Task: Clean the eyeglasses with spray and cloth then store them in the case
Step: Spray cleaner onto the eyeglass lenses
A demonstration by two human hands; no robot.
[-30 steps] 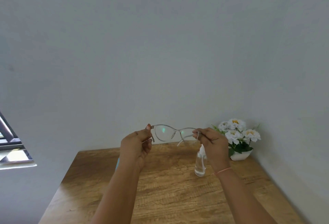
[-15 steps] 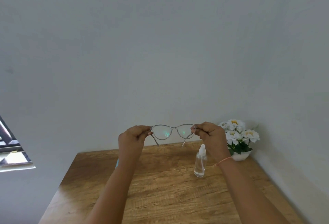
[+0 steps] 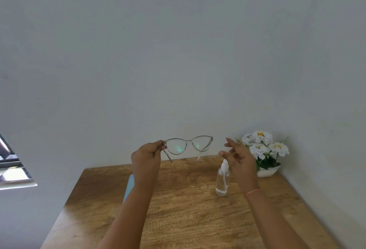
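1. Pale grey walls meet in a corner at the right of the frame. Below them a wooden table [image 3: 188, 219] fills the lower middle, and a window frame [image 3: 11, 165] cuts in at the lower left edge.
2. At centre frame, the left hand [image 3: 145, 155] pinches the eyeglasses [image 3: 188, 145] by the hinge end nearest it. They are raised in front of the wall, above the table's far edge, with the temples unfolded and the lenses facing the camera. That likely presents both lenses against a plain backdrop for spraying.
3. The right hand [image 3: 237, 157] hovers just right of the glasses without touching them, its fingers loose and spread, grasping nothing. It sits directly over the spray bottle [image 3: 222, 181], which stands upright on the table — an empty hand there looks well placed to take it.
4. A light-blue flat item [image 3: 128, 187] lies on the table, mostly hidden behind the left forearm; I cannot tell whether it is the cloth or the case.
5. Bare wood lies between and below the forearms, so there is room to lower things. A pot of white flowers [image 3: 263, 149] crowds the far right corner near the bottle — a reach from above looks safest.
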